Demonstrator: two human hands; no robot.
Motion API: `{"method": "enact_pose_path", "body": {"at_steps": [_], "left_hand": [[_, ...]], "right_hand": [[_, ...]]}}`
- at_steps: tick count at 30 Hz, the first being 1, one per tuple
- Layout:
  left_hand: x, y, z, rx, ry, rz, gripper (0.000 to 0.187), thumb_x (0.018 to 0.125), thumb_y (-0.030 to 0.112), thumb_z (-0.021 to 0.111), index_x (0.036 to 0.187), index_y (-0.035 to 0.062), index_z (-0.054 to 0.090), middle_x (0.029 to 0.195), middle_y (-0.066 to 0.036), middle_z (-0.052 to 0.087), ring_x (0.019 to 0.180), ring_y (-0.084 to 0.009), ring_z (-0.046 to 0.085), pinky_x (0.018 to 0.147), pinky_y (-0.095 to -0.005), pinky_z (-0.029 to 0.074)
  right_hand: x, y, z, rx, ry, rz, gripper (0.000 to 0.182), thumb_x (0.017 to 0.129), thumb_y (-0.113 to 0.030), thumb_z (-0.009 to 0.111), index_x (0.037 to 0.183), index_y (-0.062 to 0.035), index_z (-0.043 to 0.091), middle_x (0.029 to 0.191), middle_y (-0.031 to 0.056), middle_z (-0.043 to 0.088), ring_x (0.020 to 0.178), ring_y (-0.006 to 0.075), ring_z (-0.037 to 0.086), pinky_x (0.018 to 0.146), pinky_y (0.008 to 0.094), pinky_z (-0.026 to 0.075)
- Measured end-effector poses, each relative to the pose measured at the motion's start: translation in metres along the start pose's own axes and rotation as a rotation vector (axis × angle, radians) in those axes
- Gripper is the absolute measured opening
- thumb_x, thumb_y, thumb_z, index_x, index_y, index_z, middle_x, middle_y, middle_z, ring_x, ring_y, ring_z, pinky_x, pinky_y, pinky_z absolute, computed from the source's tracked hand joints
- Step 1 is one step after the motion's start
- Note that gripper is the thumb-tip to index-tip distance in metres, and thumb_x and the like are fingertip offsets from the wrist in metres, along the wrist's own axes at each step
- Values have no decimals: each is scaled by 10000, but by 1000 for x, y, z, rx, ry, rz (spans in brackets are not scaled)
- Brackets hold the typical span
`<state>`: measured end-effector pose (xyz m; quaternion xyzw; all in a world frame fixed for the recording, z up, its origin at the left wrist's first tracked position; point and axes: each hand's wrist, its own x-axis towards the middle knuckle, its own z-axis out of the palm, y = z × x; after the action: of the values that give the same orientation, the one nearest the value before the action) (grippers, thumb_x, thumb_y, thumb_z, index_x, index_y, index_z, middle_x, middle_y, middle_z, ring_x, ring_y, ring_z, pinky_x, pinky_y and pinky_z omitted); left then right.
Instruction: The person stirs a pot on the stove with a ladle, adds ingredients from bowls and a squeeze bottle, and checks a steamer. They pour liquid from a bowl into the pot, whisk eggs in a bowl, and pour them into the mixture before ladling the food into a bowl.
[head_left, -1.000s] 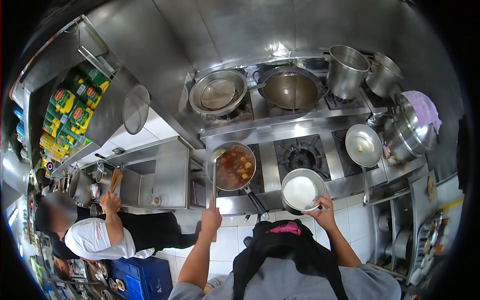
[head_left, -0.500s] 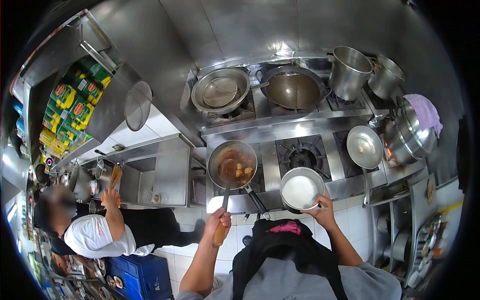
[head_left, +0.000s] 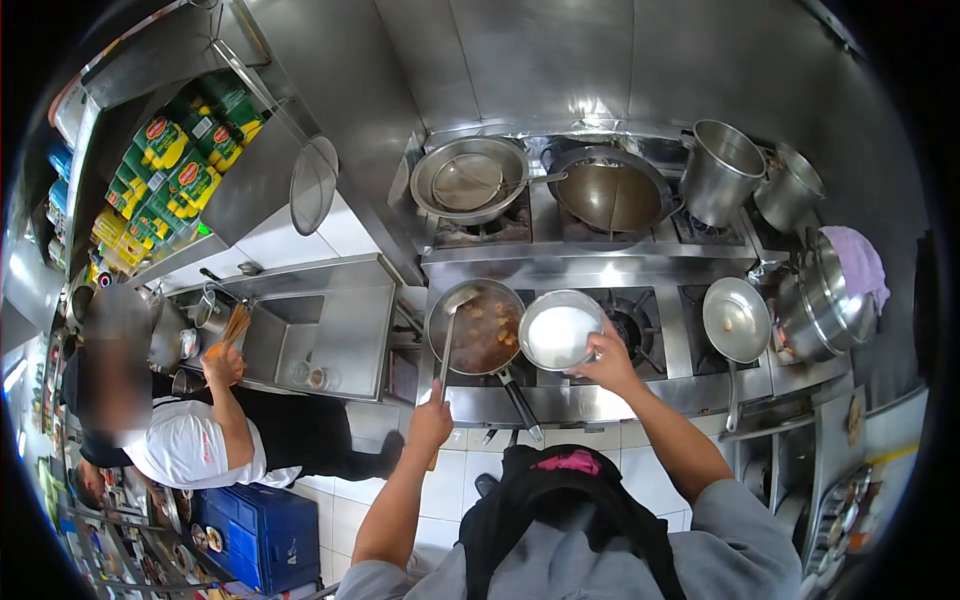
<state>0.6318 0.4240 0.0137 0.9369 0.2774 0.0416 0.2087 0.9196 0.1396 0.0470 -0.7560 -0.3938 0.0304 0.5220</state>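
Observation:
My left hand [head_left: 432, 422] is closed around the handle of a ladle [head_left: 447, 350]. The ladle's head rests inside the upper left of a frying pan [head_left: 437, 352] on the front left burner. Reddish-brown sauce [head_left: 473, 352] with yellowish chunks fills the pan, whose black handle [head_left: 522, 405] points toward me. In my right hand [head_left: 607, 362] is a metal pot [head_left: 596, 308], gripped at its right rim. White contents [head_left: 556, 337] lie in this pot, which is held level close to the right edge of the pan.
Along the back stand a basin with a strainer [head_left: 470, 182], a wok [head_left: 612, 195] and tall stockpots [head_left: 718, 172]. An empty skillet [head_left: 737, 320] sits front right. To the left are a sink [head_left: 290, 340] and a person [head_left: 190, 430] holding a brush-like bundle [head_left: 236, 325].
My right hand has carried the pot up and left, from the stove's front edge to beside the pan. My left hand has moved the ladle's head toward the pan's far left.

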Motion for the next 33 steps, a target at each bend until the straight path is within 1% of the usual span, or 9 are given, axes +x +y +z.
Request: {"method": "enact_pose_path", "body": {"at_steps": [2, 4, 6, 8, 11, 14, 20, 25, 33], "left_hand": [[-14, -7, 12, 6, -52, -105, 595, 953, 160, 543, 1506, 11, 382, 958, -357, 659, 816, -516, 661, 777, -555, 542], [-39, -22, 36, -160, 109, -65, 560, 972, 163, 540, 1486, 4, 386, 875, -279, 685, 687, -422, 685, 676, -522, 556], [-60, 26, 5, -745, -120, -518, 535, 999, 168, 524, 1484, 7, 368, 756, -138, 622, 582, -256, 628, 557, -426, 536], [-66, 40, -7, -1108, -172, -619, 501, 1014, 167, 515, 1469, 17, 371, 723, -37, 512, 560, -118, 511, 500, -293, 479], [-60, 39, -5, -1770, -253, -795, 126, 1011, 154, 522, 1097, 68, 488, 792, -54, 531, 549, -95, 463, 475, -242, 428], [-43, 42, -11, -1917, -357, -815, 106, 1012, 125, 507, 941, 135, 430, 793, -38, 526, 543, -70, 434, 459, -248, 409], [-17, 66, 1, -1280, -233, -628, 297, 1012, 179, 504, 1295, 87, 510, 769, -27, 539, 554, -96, 499, 461, -275, 450], [-30, 55, 9, -1109, -281, -558, 604, 1016, 196, 512, 1576, 114, 300, 775, -35, 552, 537, -109, 506, 456, -298, 477], [-56, 6, -22, -751, -273, -452, 574, 1006, 193, 537, 1545, 86, 373, 743, -57, 582, 528, -133, 547, 455, -318, 501]], "right_hand": [[23, -11, 5, 3, -26, 34, 481, 512, -123, 970, 693, -42, 532, 1596, 287, 298, 1384, 404, 477, 1051, 398, 476], [42, -31, 6, -188, -88, 74, 465, 536, -167, 960, 702, -45, 543, 1600, 292, 283, 1343, 414, 514, 1002, 387, 507], [59, -20, 13, -148, -110, 42, 472, 551, -202, 954, 713, -43, 541, 1606, 290, 267, 1298, 433, 545, 956, 386, 531], [75, -22, 20, -188, -161, 52, 503, 538, -230, 963, 724, -37, 537, 1590, 328, 258, 1348, 492, 467, 1047, 440, 486], [95, -21, 30, -243, -193, 6, 493, 541, -235, 960, 742, -32, 557, 1590, 342, 240, 1386, 518, 406, 1093, 456, 449], [109, -20, 39, -276, -220, -5, 486, 539, -240, 961, 759, -29, 582, 1600, 331, 230, 1403, 512, 386, 1108, 463, 435], [125, -25, 52, -380, -219, -68, 434, 564, -200, 934, 775, -46, 587, 1627, 263, 234, 1389, 451, 441, 1078, 434, 462], [131, -37, 58, -360, -257, 1, 452, 569, -226, 945, 780, -44, 589, 1629, 260, 232, 1397, 454, 431, 1083, 441, 457], [132, -34, 64, -383, -268, -42, 461, 559, -261, 959, 809, -49, 635, 1621, 279, 228, 1416, 477, 378, 1097, 457, 449]]}}
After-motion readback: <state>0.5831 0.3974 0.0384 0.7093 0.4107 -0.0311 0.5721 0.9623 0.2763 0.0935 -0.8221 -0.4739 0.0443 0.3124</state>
